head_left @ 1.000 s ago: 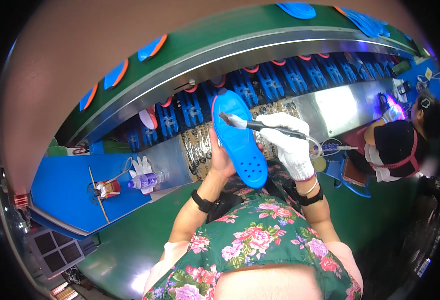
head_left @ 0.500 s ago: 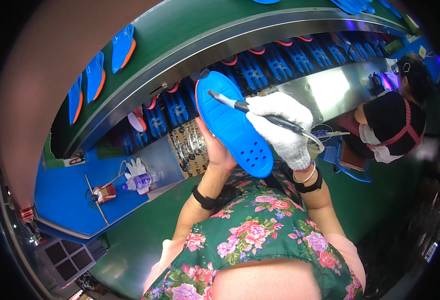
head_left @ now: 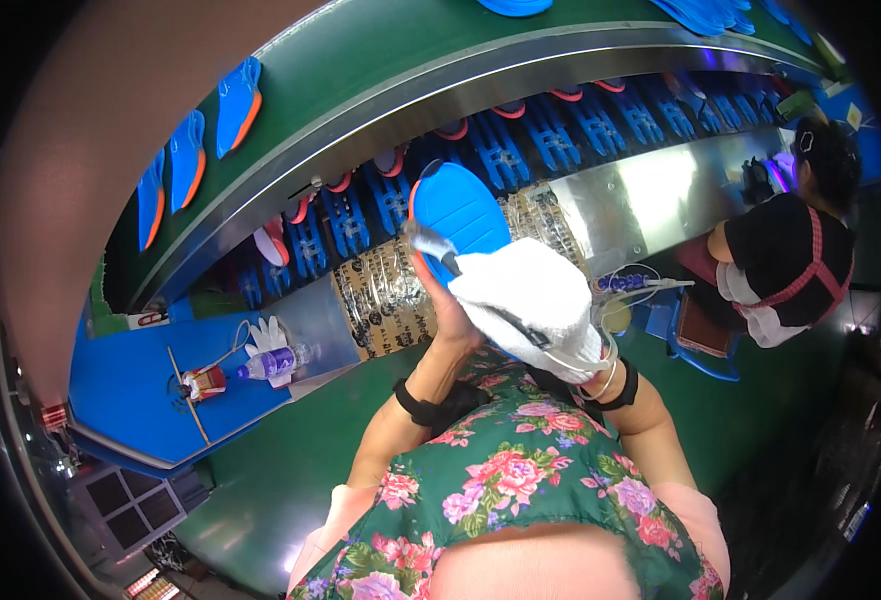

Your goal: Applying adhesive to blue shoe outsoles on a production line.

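A blue shoe sole (head_left: 462, 208) with a grooved face is tilted up in front of me. My left hand (head_left: 450, 315), bare, grips it along its left edge from below. In a white knit glove, my right hand (head_left: 525, 292) closes on a brush (head_left: 430, 243) with a dark handle and a pale tube trailing from its end. The brush head is blurred and lies at the sole's left edge, near my left fingers; whether it touches cannot be told. My gloved hand hides the sole's lower half.
Blue soles with orange edges (head_left: 188, 158) lie on the green conveyor belt (head_left: 360, 60). Beneath runs a row of blue racks (head_left: 555, 140) with shoes. A blue table (head_left: 120, 385) holds a bottle (head_left: 270, 362), a glove and a small container (head_left: 203, 382). A co-worker (head_left: 785, 235) sits at right.
My right hand has moved down and left across the sole, bringing the brush to its left edge. The sole has shifted slightly right and down. My left hand keeps its grip.
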The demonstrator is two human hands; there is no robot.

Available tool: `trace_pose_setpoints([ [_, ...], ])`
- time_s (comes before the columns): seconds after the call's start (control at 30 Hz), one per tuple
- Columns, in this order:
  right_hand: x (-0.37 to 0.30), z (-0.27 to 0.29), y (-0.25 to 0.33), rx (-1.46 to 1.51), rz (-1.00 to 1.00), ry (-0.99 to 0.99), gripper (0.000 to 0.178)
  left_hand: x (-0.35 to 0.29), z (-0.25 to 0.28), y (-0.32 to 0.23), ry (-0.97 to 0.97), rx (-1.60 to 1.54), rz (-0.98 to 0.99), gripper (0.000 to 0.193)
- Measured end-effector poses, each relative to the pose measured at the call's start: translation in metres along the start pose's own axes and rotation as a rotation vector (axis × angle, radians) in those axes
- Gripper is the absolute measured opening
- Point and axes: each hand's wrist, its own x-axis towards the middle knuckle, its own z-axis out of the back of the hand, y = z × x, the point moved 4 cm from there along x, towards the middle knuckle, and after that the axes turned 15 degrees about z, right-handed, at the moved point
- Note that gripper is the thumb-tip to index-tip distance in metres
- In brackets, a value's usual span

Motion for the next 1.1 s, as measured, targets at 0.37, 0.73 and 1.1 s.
trace_pose_setpoints([
  [0.37, -0.002, -0.005, 0.003, 0.122, 0.085, -0.009, 0.030, -0.013, 0.013, 0.006, -0.118, 0.086, -0.002, 0.104],
  [0.73, -0.009, -0.008, -0.011, 0.229, 0.052, -0.022, 0.028, -0.015, 0.024, -0.009, -0.103, 0.153, -0.029, 0.107],
  [1.1, -0.009, -0.014, -0.015, 0.358, -0.056, -0.071, 0.017, -0.016, 0.033, -0.032, -0.049, 0.112, -0.053, 0.104],
])
